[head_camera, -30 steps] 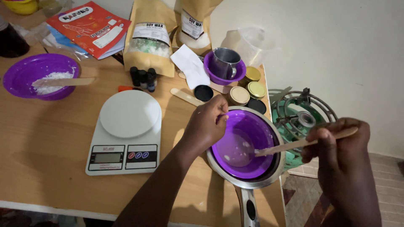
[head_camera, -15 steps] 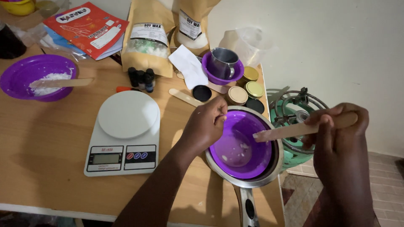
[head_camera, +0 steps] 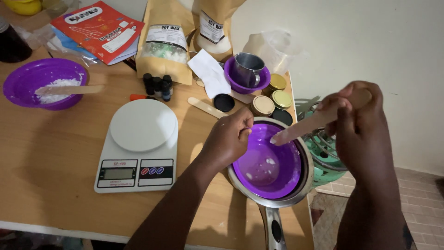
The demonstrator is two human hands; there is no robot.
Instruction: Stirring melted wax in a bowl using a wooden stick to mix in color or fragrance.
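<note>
Left hand [head_camera: 229, 139]: knuckles up, fingers curled over the purple bowl's [head_camera: 268, 162] rim at 9 o'clock.
Right hand [head_camera: 356, 125]: closed around a wooden stick [head_camera: 303, 127], tip raised above the bowl.
Bowl: sits inside a metal pan [head_camera: 273, 203] on the counter [head_camera: 51, 153].

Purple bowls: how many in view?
3. One with white powder at far left; one holding the metal cup; one in the pan under the left hand. None seem hidden.

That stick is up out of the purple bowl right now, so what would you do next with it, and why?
Probably lower the wooden stick back into the purple bowl. The right hand holds it raised over the rim, white bits show on the bowl's floor, and the left hand grips the rim, steadying the bowl in the metal pan.
</note>
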